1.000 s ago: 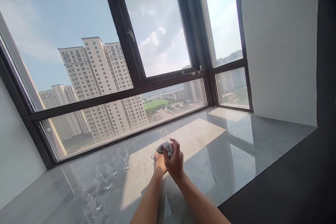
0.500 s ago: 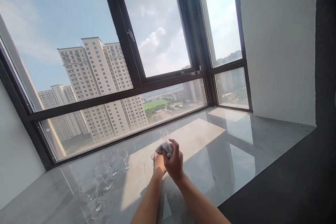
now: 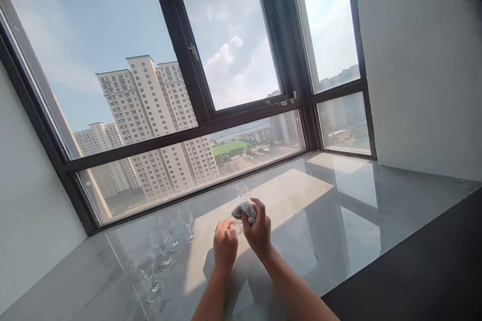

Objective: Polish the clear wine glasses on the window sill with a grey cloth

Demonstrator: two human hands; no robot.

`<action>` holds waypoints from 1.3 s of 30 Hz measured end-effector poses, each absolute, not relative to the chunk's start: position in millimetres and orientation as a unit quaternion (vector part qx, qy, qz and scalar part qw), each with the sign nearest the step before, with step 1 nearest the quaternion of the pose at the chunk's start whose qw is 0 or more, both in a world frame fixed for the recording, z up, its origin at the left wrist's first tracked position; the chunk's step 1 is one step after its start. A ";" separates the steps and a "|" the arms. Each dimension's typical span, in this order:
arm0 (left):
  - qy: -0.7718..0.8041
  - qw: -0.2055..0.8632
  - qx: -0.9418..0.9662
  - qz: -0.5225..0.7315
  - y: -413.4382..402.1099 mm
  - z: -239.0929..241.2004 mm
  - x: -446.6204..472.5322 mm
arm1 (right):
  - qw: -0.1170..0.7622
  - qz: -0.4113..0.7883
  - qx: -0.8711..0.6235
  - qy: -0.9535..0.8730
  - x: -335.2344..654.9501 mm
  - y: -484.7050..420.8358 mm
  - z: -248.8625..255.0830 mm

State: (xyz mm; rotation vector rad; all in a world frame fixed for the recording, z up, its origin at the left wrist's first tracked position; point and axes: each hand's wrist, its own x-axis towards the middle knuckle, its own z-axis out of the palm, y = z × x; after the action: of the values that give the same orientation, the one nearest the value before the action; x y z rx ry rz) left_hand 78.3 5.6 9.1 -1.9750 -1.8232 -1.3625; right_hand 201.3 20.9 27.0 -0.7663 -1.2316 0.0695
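Observation:
My right hand [image 3: 258, 228] is closed around a bunched light grey cloth [image 3: 243, 209]. Beside it, my left hand [image 3: 226, 245] curls its fingers around a clear glass [image 3: 237, 226], mostly hidden between the two hands. The cloth lies against or just above this glass; I cannot tell if they touch. Just beyond the cloth stands a clear glass [image 3: 245, 193], with another glass [image 3: 240, 188] behind it. To the left, several stemmed wine glasses stand upright in a slanting row, the nearest wine glass [image 3: 153, 288] being closest to me.
Everything rests on a glossy grey stone windowsill [image 3: 293, 246] with sunlit patches and reflections. A dark window frame [image 3: 259, 115] closes off the far side. White walls bound it left and right, and the sill's front edge [image 3: 376, 261] runs diagonally at right.
My left hand has turned and drawn back from behind the right hand, its fingers now showing upright. The right hand keeps the cloth. The view has shifted slightly, moving the scene rightward.

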 end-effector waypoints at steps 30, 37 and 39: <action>-0.695 0.188 -0.631 -0.288 -41.5 -4.8 20.0 | 0.503 0.111 -0.373 -0.771 179.0 15.5 9.4; -0.600 0.276 -0.714 -0.233 -21.9 -8.3 36.8 | 0.497 0.050 -0.341 -0.796 179.4 13.8 10.2; -0.581 0.294 -0.721 -0.237 -25.6 -5.4 34.2 | 0.515 0.040 -0.354 -0.780 180.0 16.7 10.9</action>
State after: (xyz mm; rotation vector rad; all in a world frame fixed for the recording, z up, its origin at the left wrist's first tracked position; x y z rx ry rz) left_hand 34.2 -25.6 -5.4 -1.9186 -1.5473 -0.6310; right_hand 180.0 16.7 10.9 -0.8498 -1.8737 0.0967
